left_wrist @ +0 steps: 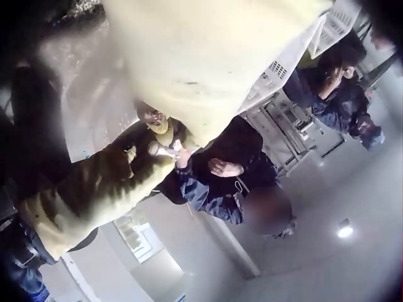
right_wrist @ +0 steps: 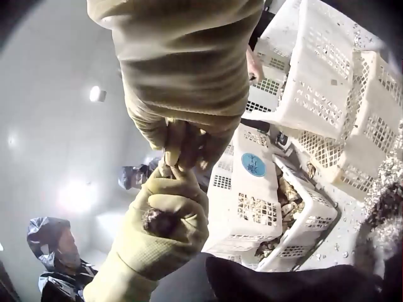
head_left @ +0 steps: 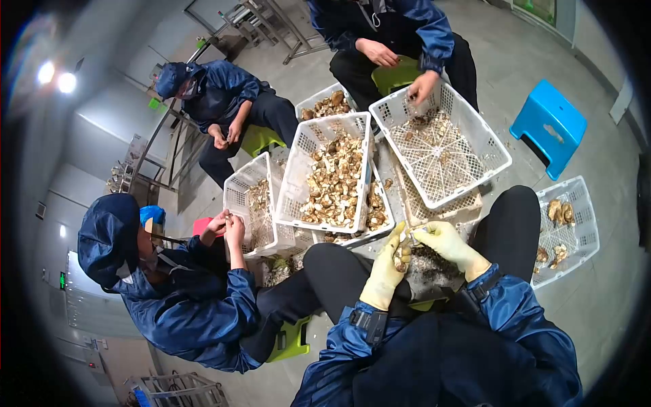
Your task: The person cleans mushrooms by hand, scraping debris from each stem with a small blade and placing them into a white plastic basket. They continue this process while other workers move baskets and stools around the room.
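Both hands wear pale yellow gloves and meet above the lap. The left hand (head_left: 385, 271) holds a brown-and-white mushroom (head_left: 405, 239) upright at its fingertips. A second brown mushroom (right_wrist: 160, 221) sits in the curled fingers of that same hand, seen in the right wrist view. Coming from the right, the right hand (head_left: 451, 247) has its fingers curled, with fingertips right at the mushroom in the left hand. Between its fingers shows a small pale grey object (left_wrist: 162, 151); I cannot tell its kind, as the glove hides most of it.
Before the knees, a white crate (head_left: 288, 203) heaped with mushrooms sits on others. A white basket (head_left: 498, 169) with scraps stands behind the hands; another basket (head_left: 583, 237) with several mushrooms is at right. A blue stool (head_left: 553, 129) stands beyond. Three other people sit around the crates.
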A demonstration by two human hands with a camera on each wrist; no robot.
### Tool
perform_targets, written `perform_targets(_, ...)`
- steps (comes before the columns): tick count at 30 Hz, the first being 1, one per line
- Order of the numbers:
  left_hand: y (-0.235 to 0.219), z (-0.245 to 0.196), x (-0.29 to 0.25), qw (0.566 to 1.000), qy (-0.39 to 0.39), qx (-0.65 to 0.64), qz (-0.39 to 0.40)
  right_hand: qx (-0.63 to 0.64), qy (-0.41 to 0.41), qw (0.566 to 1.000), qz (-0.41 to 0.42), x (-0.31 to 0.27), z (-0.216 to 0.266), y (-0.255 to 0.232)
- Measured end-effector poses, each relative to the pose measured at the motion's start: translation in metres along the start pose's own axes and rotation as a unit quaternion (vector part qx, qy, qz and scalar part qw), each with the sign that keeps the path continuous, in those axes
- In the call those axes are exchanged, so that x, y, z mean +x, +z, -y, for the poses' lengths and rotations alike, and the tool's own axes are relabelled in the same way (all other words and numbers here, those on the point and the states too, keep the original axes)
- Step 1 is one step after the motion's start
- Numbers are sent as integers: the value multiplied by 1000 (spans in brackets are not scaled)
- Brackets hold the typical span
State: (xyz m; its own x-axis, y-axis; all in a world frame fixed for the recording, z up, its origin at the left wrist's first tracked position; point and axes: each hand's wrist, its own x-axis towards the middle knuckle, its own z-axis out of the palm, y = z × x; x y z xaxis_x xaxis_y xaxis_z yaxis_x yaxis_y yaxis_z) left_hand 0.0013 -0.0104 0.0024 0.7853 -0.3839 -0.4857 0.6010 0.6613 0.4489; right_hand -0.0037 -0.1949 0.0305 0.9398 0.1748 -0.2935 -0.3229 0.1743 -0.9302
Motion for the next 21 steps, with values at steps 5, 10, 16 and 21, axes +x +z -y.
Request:
perform_targets(5, 1, -3, -1, 999, -26, -22, -9, -25, -49, 998, 6, 0, -10, 6)
perform_targets(10, -2, 0, -1, 999, -34, 14, -6, -33, -85, 996, 16, -4, -6, 9)
perform_targets(16, -21, 2, 7, 986, -96, -110, 75, -13, -46, 999, -14, -5, -1, 9)
perform_targets(21, -23, 2, 9, 987, -89, -115, 65, -31, -57, 997, -32, -4, -2, 9)
